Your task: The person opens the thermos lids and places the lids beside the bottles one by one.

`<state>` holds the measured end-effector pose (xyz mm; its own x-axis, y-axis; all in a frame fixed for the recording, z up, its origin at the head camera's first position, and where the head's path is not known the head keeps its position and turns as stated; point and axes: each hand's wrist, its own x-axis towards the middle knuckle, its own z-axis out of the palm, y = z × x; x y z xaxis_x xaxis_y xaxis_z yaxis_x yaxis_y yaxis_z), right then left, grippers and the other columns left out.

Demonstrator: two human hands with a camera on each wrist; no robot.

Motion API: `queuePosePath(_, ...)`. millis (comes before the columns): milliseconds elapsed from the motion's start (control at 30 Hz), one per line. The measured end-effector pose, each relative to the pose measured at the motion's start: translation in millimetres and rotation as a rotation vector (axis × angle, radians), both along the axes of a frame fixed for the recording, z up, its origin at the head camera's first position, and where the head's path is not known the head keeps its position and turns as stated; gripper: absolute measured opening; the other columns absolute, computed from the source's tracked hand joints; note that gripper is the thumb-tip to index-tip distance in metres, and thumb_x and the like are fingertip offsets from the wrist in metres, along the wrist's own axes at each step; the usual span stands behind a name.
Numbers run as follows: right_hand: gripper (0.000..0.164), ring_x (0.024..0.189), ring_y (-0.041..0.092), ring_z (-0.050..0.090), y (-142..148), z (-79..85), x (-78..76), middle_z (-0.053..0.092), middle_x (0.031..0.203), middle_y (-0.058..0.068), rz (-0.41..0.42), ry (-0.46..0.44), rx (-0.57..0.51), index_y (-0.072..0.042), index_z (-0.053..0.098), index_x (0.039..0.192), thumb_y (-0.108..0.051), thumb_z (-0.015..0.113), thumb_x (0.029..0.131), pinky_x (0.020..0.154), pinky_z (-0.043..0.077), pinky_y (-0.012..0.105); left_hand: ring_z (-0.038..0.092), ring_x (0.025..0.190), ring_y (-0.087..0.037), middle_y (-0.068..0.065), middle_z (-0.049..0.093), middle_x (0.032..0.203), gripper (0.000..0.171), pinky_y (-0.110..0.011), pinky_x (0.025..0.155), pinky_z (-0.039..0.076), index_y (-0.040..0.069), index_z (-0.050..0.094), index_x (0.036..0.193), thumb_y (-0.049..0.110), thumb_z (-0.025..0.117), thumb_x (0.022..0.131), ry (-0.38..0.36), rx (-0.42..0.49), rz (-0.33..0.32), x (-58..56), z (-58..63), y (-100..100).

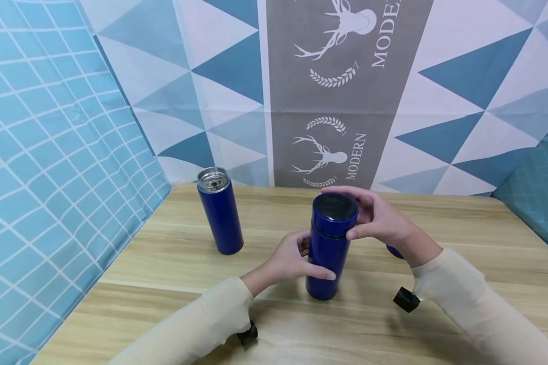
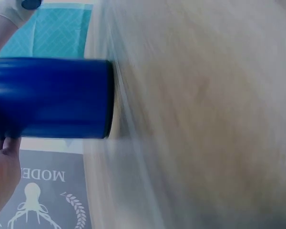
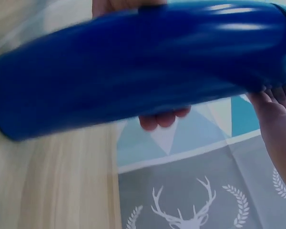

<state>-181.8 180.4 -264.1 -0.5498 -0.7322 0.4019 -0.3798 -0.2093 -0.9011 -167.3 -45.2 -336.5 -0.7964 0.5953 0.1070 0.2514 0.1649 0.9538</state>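
Observation:
A blue thermos bottle with a dark, shiny-topped lid stands nearly upright between both hands. My left hand grips its body from the left, thumb across the front. Around the lid, the right hand curls its fingers and thumb. In the right wrist view the bottle spans the frame, with left-hand fingers showing beneath it. The left wrist view shows the bottle's lower part; whether the base touches the table cannot be told.
A second blue bottle, its steel mouth uncovered, stands on the wooden table to the left. Behind the right wrist a blue object is mostly hidden. Patterned cloth hangs along the table's back edge.

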Motion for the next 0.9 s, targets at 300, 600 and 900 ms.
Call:
queuePosePath(300, 0.068, 0.126, 0.018, 0.057, -3, 3.0, 1.3, 0.054, 0.141, -0.001, -0.006, -0.058, -0.067, -0.009, 0.043, 0.143, -0.008, 0.074, 0.082, 0.102, 0.050, 0.029, 0.065, 0.103, -0.004, -0.002, 0.067, 0.123, 0.066, -0.024, 0.094, 0.052, 0.016, 0.058, 0.128, 0.018, 0.086, 0.068, 0.001, -0.015, -0.003, -1.0, 1.6, -1)
queuePosePath(600, 0.065, 0.121, 0.015, 0.059, -5, 5.5, -0.3, 0.056, 0.136, 0.000, 0.031, -0.031, -0.134, -0.010, 0.042, 0.142, -0.014, 0.073, 0.085, 0.100, 0.051, 0.029, 0.066, 0.102, -0.005, -0.002, 0.067, 0.122, 0.065, -0.023, 0.092, 0.053, 0.017, 0.058, 0.128, 0.018, 0.085, 0.069, 0.015, -0.016, -0.002, -1.5, 0.2, -1)
queuePosePath(900, 0.058, 0.118, 0.014, 0.061, 1, 14.2, 3.4, 0.059, 0.131, 0.002, 0.010, -0.080, -0.197, -0.010, 0.042, 0.137, -0.009, 0.071, 0.086, 0.098, 0.052, 0.027, 0.066, 0.102, -0.006, -0.003, 0.067, 0.123, 0.067, -0.030, 0.095, 0.053, 0.017, 0.058, 0.128, 0.020, 0.087, 0.068, 0.007, -0.002, 0.020, 0.7, 1.5, 0)
